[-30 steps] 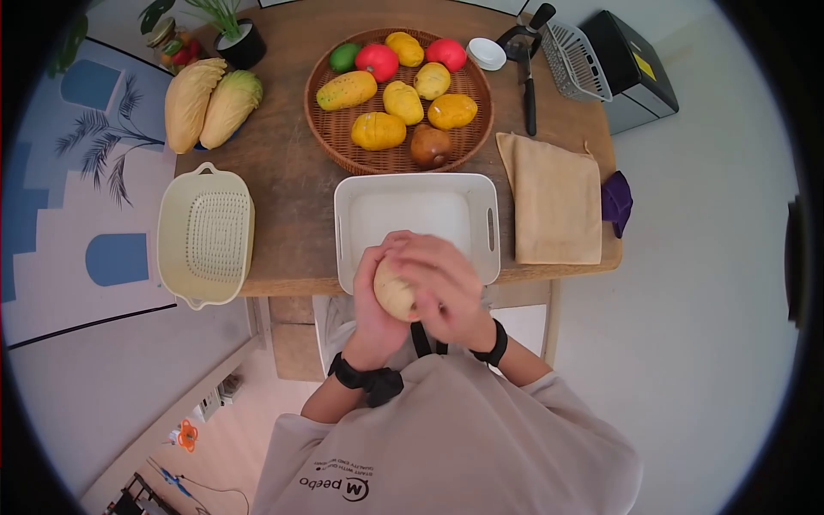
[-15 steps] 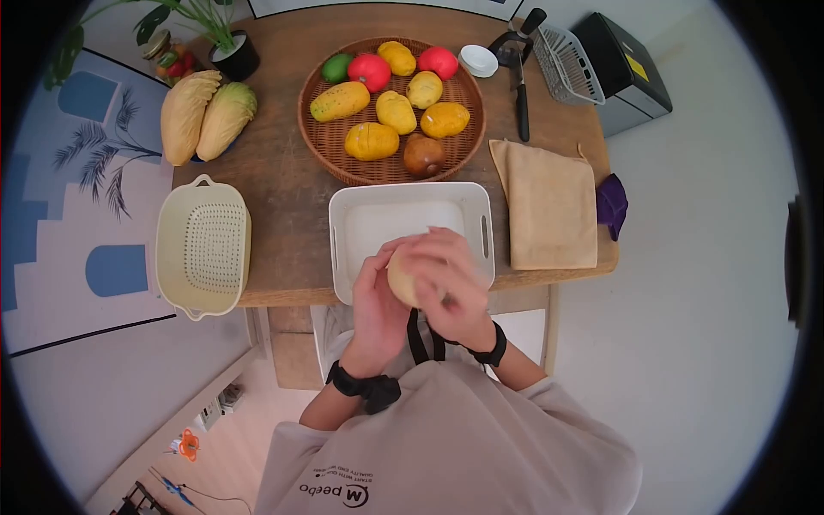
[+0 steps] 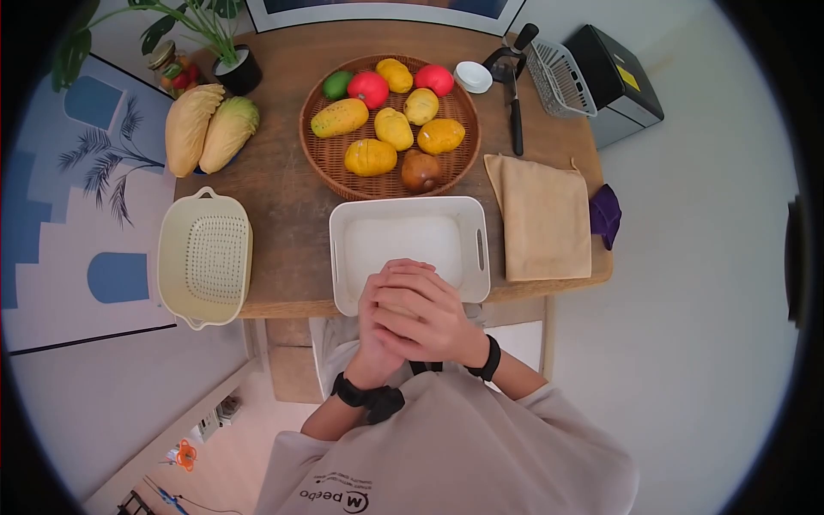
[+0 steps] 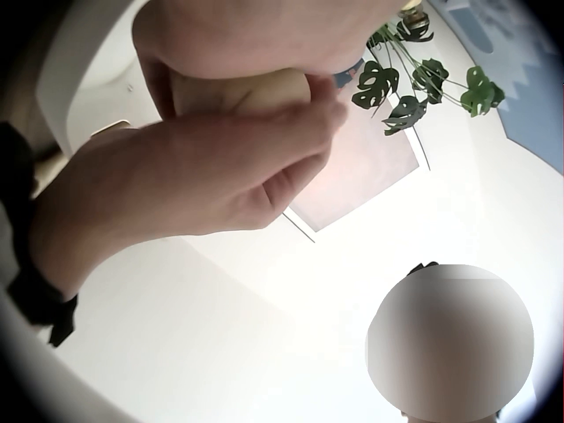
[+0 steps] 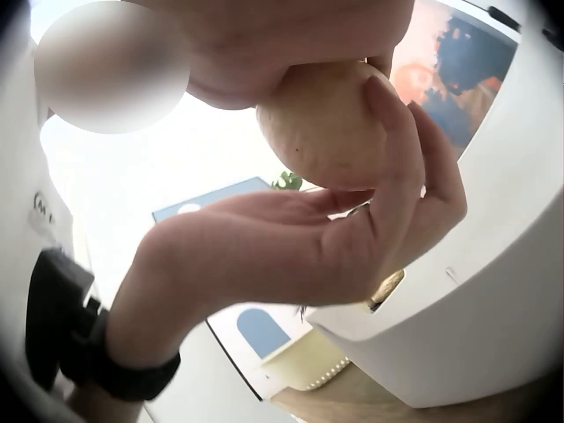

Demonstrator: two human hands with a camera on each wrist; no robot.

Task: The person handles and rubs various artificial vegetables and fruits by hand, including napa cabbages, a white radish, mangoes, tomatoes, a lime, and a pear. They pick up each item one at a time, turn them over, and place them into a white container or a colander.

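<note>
Both hands hold a pale cream, rounded fruit (image 5: 322, 132) close to the body, over the near edge of a white tray (image 3: 343, 249). My left hand (image 3: 374, 339) cups it from the left, its fingertips wrapping the far side. From the right, my right hand (image 3: 433, 322) covers the top with its fingers bent across it. In the head view the hands hide nearly all of the fruit. The right wrist view shows its smooth skin with a small dark speck, and the left wrist view a strip of it (image 4: 238, 92) between the hands.
Behind the tray stands a wicker basket (image 3: 311, 167) of yellow, red, green and brown fruit. A cream colander (image 3: 215, 257) and napa cabbages (image 3: 193, 129) are left. A folded tan cloth (image 3: 545, 223), a black-handled knife (image 3: 517, 129) and a grey basket (image 3: 562, 81) lie right.
My right hand, blurred and moving over the fruit before, now lies across it with its fingers closed around. The fruit has become mostly hidden. The head view has tilted up a little.
</note>
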